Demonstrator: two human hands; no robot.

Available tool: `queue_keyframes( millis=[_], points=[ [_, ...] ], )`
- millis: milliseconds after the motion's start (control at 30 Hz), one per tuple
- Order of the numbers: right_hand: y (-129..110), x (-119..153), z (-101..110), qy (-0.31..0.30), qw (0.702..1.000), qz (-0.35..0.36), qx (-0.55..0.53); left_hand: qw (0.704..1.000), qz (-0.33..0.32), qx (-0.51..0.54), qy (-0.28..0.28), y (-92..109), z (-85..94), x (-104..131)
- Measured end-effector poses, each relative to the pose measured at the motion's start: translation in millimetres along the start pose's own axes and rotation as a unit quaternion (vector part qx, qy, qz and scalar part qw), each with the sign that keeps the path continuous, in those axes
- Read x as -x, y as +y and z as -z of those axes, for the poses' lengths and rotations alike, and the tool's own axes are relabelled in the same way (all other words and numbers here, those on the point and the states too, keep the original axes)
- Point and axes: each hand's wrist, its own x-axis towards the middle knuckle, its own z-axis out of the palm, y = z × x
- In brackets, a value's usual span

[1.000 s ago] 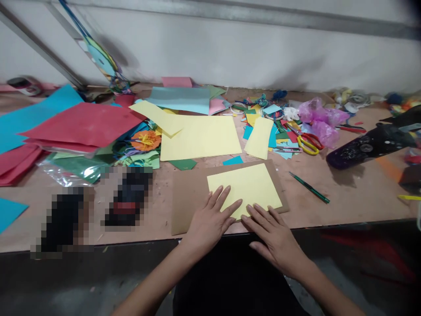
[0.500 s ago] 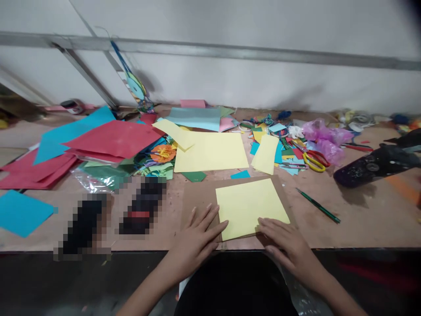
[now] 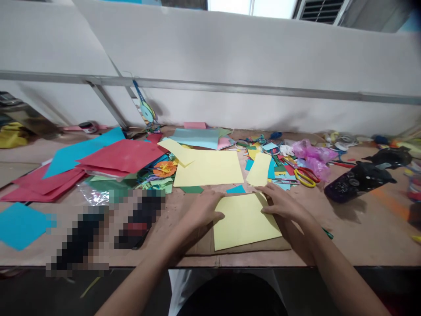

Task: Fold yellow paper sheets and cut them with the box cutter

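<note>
Your left hand (image 3: 204,208) and right hand (image 3: 283,205) sit by the far corners of the yellow sheet (image 3: 243,224), thumbs over its face; I cannot tell whether your fingers pinch it or merely rest there. It lies on the brown board (image 3: 205,245) near the counter's (image 3: 371,228) front edge. You seem to be aligning it; the next move calls for light, even pressure.

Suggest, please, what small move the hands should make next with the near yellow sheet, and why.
Perhaps turn the near yellow sheet slightly to square it with the cardboard: its near edge slants, its near left corner closer to the cardboard's near edge than its near right one. The left hand and right hand are already at its far corners.
</note>
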Motion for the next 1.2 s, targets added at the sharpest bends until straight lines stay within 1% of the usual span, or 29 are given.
queue_keyframes(
  millis=[100, 233, 333, 433, 633, 733, 800, 833, 867, 933, 1000, 1067, 1133, 1200],
  points=[
    [1.9, -0.1, -4.0, 0.014, 0.999, 0.005, -0.037, 0.998, 0.01, 0.059, 0.024, -3.3, -1.2, -13.1],
    [11.1, -0.5, -11.6, 0.078, 0.992, 0.034, -0.09, 0.996, 0.01, 0.068, 0.051, 1.7, -5.8, -31.6],
    [20.7, -1.8, -18.0, 0.126, 0.987, 0.023, -0.099, 0.994, 0.017, 0.07, 0.082, 3.1, -14.8, -39.5],
    [27.6, -3.3, -24.0, 0.162, 0.983, 0.001, -0.092, 0.992, 0.016, 0.062, 0.112, -1.2, -23.8, -40.5],
    [30.4, -5.0, -30.8, 0.184, 0.981, 0.005, -0.067, 0.989, -0.048, 0.046, 0.133, -13.2, -28.3, -35.5],
    [26.6, -2.6, -30.1, 0.204, 0.978, 0.018, -0.046, 0.977, -0.088, -0.016, 0.194, -14.6, -28.2, -31.9],
    [22.1, 0.2, -28.0, 0.234, 0.971, 0.037, -0.004, 0.963, -0.112, -0.067, 0.237, -12.1, -27.3, -28.7],
    [19.4, 1.8, -26.7, 0.252, 0.966, 0.047, 0.026, 0.959, -0.118, -0.083, 0.245, -9.7, -26.4, -27.0],
    [16.6, 3.3, -25.3, 0.267, 0.96, 0.055, 0.059, 0.958, -0.122, -0.092, 0.242, -6.8, -25.2, -25.1],
    [11.2, 6.1, -23.3, 0.286, 0.95, 0.063, 0.11, 0.966, -0.124, -0.089, 0.21, 0.0, -22.7, -21.3],
    [6.5, 8.5, -22.7, 0.294, 0.945, 0.068, 0.125, 0.977, -0.116, -0.068, 0.163, 6.7, -20.5, -16.9],
    [2.6, 11.7, -23.7, 0.299, 0.944, 0.076, 0.122, 0.985, -0.098, -0.056, 0.128, 12.3, -19.6, -11.3],
    [-0.4, 17.0, -25.9, 0.301, 0.942, 0.084, 0.125, 0.988, -0.08, -0.07, 0.116, 16.2, -20.3, -4.2],
    [-2.1, 25.0, -29.0, 0.293, 0.941, 0.095, 0.143, 0.986, -0.071, -0.105, 0.111, 18.9, -22.7, 3.7]
  ],
)
